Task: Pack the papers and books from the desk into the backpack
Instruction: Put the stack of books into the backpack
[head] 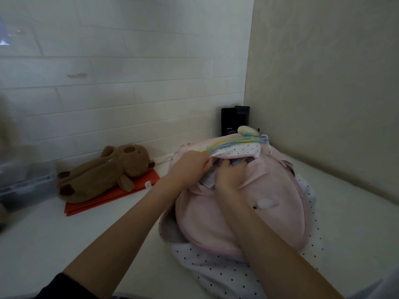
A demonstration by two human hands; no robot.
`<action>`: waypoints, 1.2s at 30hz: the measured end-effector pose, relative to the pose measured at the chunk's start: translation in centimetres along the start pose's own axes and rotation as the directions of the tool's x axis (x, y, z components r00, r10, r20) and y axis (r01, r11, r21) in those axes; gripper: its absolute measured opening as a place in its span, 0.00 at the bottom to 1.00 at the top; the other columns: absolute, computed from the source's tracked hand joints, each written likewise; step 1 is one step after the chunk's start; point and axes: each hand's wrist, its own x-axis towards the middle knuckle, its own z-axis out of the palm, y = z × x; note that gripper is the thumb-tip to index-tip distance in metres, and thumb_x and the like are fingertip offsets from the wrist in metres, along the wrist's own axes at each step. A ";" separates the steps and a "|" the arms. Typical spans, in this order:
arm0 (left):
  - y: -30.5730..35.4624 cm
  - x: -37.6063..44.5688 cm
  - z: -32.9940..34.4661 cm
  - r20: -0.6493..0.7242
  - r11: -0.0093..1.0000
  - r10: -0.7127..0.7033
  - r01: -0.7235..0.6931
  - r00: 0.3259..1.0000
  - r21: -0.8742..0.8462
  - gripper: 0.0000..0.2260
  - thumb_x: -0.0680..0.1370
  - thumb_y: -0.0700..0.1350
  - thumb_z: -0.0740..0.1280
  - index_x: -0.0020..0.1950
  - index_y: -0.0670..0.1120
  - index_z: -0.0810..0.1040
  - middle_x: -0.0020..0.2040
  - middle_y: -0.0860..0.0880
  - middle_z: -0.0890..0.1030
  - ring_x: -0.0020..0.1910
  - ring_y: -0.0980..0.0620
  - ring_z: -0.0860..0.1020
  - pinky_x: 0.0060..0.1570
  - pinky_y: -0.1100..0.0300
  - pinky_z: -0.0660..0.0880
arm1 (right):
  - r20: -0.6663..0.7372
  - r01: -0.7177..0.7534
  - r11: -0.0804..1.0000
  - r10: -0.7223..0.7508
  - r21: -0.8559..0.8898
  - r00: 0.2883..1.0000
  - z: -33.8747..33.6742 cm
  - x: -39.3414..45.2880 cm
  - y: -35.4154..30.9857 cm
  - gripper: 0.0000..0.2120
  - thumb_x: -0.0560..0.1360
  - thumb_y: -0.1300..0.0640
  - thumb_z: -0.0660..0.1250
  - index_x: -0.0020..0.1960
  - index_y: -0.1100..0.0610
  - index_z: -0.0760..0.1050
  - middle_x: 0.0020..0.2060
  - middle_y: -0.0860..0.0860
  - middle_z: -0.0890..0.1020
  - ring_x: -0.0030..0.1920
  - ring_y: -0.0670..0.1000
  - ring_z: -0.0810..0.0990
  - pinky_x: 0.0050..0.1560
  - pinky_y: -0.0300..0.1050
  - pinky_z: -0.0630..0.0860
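Observation:
A pink backpack (237,212) with a white dotted lining lies flat on the white desk (86,244) at the right. My left hand (190,165) grips the upper edge of its opening and holds it up. My right hand (230,176) presses down on papers (208,181) that stick partly out of the opening; its fingers reach inside. Most of the papers are hidden in the bag. An orange folder (103,199) lies flat on the desk to the left.
A brown plush toy (103,173) rests on the orange folder. A clear plastic box (26,182) stands at the far left. A black device (234,119) stands in the corner behind the backpack. Walls close the desk at the back and right.

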 end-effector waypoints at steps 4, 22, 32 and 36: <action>-1.4 -1.0 -1.2 0.151 0.997 -0.079 0.077 0.985 0.016 0.12 0.80 0.46 0.57 0.57 0.41 0.74 0.52 0.40 0.80 0.50 0.42 0.76 0.41 0.58 0.62 | 0.070 -0.004 0.999 0.007 -0.052 0.998 -0.7 0.3 0.1 0.18 0.76 0.65 0.61 0.65 0.65 0.69 0.61 0.59 0.77 0.62 0.58 0.74 0.62 0.45 0.69; 2.3 -2.8 -2.7 0.222 0.947 -0.111 0.036 0.969 0.318 0.13 0.81 0.43 0.56 0.54 0.38 0.78 0.52 0.40 0.77 0.52 0.43 0.76 0.45 0.54 0.70 | -0.021 -0.266 0.897 0.292 0.352 0.956 1.7 -0.4 -1.1 0.16 0.78 0.65 0.57 0.65 0.60 0.71 0.61 0.54 0.78 0.58 0.55 0.78 0.61 0.51 0.75; 1.5 -2.3 -2.4 0.168 0.990 -0.112 0.096 0.979 0.103 0.14 0.81 0.43 0.55 0.38 0.41 0.72 0.43 0.39 0.78 0.43 0.44 0.74 0.41 0.55 0.65 | 0.415 -0.655 0.719 0.535 0.234 0.736 1.2 -0.8 -1.0 0.10 0.76 0.62 0.62 0.55 0.58 0.77 0.51 0.58 0.83 0.48 0.59 0.82 0.49 0.59 0.79; 1.6 -3.2 -2.3 0.218 0.988 -0.101 0.073 0.971 0.134 0.12 0.80 0.41 0.57 0.47 0.37 0.78 0.49 0.38 0.79 0.49 0.41 0.76 0.44 0.54 0.67 | 0.312 -0.634 0.733 0.560 0.246 0.768 1.9 -0.8 -1.4 0.16 0.75 0.65 0.59 0.61 0.57 0.74 0.54 0.58 0.81 0.45 0.57 0.81 0.48 0.56 0.80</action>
